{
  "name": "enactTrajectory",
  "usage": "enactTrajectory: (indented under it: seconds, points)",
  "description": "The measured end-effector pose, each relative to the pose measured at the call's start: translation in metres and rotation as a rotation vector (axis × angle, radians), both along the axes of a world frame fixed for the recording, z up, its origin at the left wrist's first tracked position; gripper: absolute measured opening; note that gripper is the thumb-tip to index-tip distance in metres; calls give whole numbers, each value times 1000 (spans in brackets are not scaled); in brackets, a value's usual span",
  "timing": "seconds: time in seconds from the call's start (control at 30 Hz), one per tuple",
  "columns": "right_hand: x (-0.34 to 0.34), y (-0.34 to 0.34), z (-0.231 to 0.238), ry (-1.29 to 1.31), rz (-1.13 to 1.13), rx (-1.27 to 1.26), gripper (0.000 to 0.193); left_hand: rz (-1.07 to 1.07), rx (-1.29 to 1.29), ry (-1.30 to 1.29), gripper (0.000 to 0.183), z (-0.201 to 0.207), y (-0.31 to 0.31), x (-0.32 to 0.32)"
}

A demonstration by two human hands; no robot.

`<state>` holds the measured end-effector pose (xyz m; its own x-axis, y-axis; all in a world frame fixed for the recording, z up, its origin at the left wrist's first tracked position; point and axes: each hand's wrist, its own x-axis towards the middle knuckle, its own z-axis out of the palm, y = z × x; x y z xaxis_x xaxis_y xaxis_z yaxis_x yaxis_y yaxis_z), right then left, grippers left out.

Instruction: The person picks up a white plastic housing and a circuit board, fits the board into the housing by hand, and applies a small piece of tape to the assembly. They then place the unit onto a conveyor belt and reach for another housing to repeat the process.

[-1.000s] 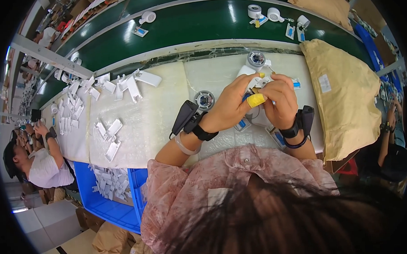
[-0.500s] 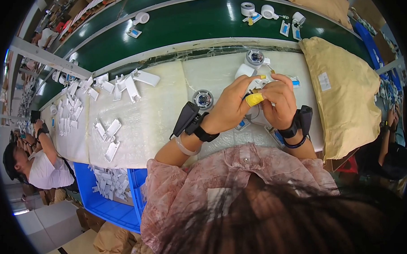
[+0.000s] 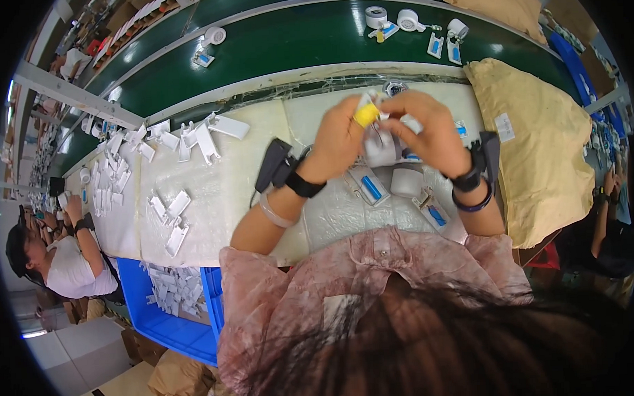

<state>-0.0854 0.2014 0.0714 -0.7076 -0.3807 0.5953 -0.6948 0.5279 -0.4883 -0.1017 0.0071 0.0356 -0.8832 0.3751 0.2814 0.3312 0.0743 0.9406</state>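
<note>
My left hand (image 3: 337,143), yellow tape round one finger, pinches a small white plastic part (image 3: 371,98) near the table's far side. My right hand (image 3: 430,128) meets it there, its fingers bent and closed at the same part; motion blurs the fingertips. Thin wires appear to run from it down to a white round-headed unit (image 3: 380,152) below my hands. Nearer me lie a white housing with a blue cylinder (image 3: 371,188), a white round unit (image 3: 407,181) and another blue-cylinder housing (image 3: 435,213). Beyond my hands, a round unit with exposed circuitry (image 3: 395,88) is partly hidden.
Loose white plastic housings (image 3: 205,140) spread over the table's left side. A blue crate (image 3: 171,330) of white parts stands below it. Across the far side runs a green conveyor (image 3: 291,45) carrying several wired units. A yellow-brown sack (image 3: 528,156) borders the right. A person (image 3: 75,262) works at left.
Both hands have moved up and slightly left, lifting the small white part. The wired units on the conveyor have shifted slightly left. More of the units near me now shows.
</note>
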Motion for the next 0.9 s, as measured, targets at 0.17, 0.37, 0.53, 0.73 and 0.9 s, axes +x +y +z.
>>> enactTrajectory:
  seconds: [0.17, 0.37, 0.53, 0.73, 0.9]
  points:
    - [-80, 22, 5, -83, -123, 4, 25, -1, 36, -118, 31, 3, -33, -94]
    - [-208, 54, -68, 94, -347, 476, 24, 240, -240, -29, 34, -10, -58, -183]
    - [-277, 61, -106, 231, -396, 711, 39, 687, -788, 749, 51, -30, -68, -168]
    - [-305, 43, -114, 356, -211, 791, 19, 331, -707, 580, 44, -55, -69, -121]
    - [-299, 44, -100, 280, -241, 462, 16, 221, -577, 437, 47, -54, -65, -103]
